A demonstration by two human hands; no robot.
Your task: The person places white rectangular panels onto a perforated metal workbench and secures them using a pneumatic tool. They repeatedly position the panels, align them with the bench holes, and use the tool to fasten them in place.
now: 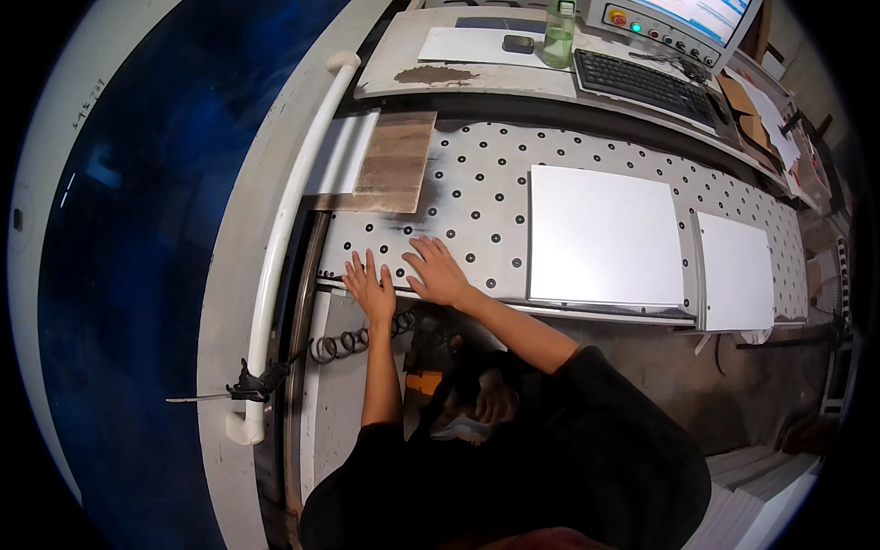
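My left hand (370, 293) rests with fingers stretched out at the front edge of a light work table (500, 165) dotted with black round studs. Close to its right, my right hand (438, 273) lies with fingers spread on the same edge. Neither hand holds anything. Beyond them, at the table's far left, lies a brown wood-grain board (396, 165) with a white panel (346, 158) beside it. A large white panel (605, 236) lies to the right of my hands. Farther right, a smaller white panel (736, 271) reaches past the front edge.
A white bar handle (298, 197) and a dark blue panel (137, 247) stand at left. A black coiled cable (353, 345) hangs below my hands. Behind the table are a keyboard (643, 87), green-tinted bottle (558, 37) and monitor (701, 23). Boards (756, 477) are stacked lower right.
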